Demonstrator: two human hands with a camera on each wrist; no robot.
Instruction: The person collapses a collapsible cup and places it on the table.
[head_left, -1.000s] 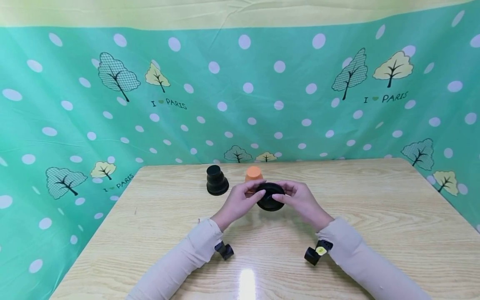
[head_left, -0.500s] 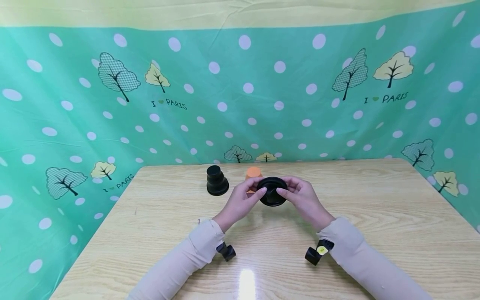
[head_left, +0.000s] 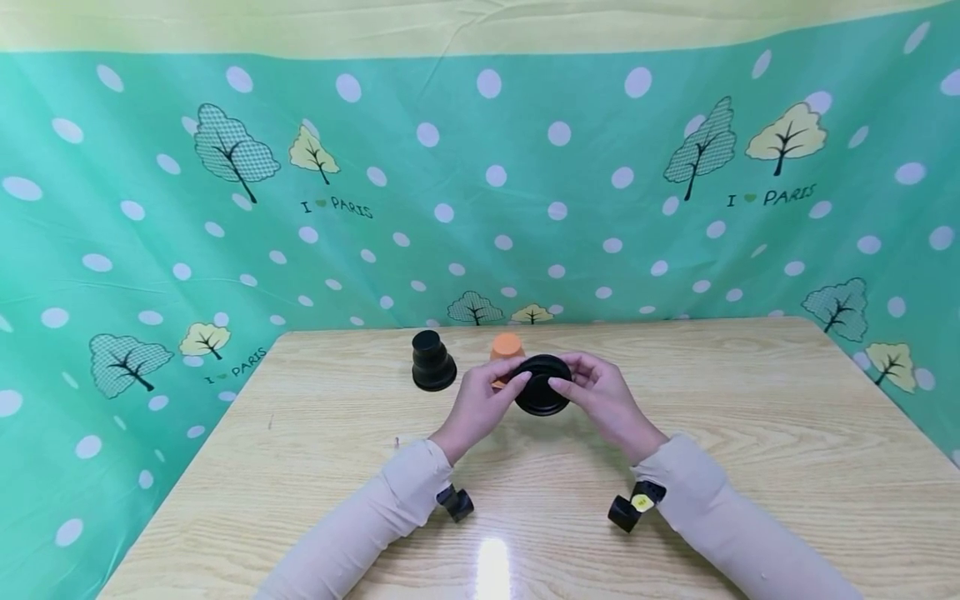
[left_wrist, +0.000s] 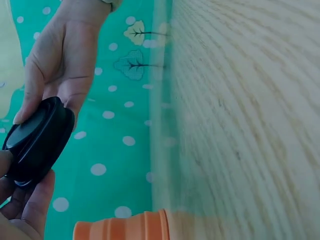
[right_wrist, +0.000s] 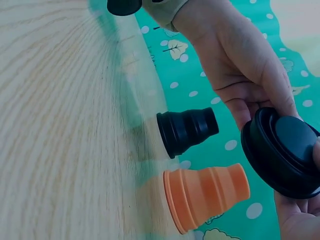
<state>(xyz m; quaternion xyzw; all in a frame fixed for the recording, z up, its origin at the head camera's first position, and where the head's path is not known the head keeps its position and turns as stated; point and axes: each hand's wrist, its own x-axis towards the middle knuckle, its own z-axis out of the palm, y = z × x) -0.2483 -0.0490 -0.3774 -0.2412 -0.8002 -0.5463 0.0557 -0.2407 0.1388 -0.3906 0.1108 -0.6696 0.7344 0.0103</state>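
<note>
A black collapsible cup (head_left: 543, 393), folded down to a thick ringed disc, is held up over the table between both hands. My left hand (head_left: 480, 406) grips its left side, thumb on the near face and fingers behind the rim. On the right side my right hand (head_left: 606, 406) grips it the same way. The right wrist view shows the folded cup's (right_wrist: 280, 152) flat round base and stepped rings. Behind the left hand stands an orange collapsible cup (head_left: 507, 345), upside down and partly covered. Left of it stands a second black cup (head_left: 432, 362), extended and upside down.
The wooden table (head_left: 315, 467) spreads under both arms, with its back edge along a green dotted curtain (head_left: 495, 208). A small black camera is strapped to each wrist, the left camera (head_left: 455, 503) and the right camera (head_left: 626, 512) hanging low near the tabletop.
The folded black cup rose slightly and tipped between the hands, its middle now looking flatter. Both thumbs shifted over its face. The two standing cups stayed put.
</note>
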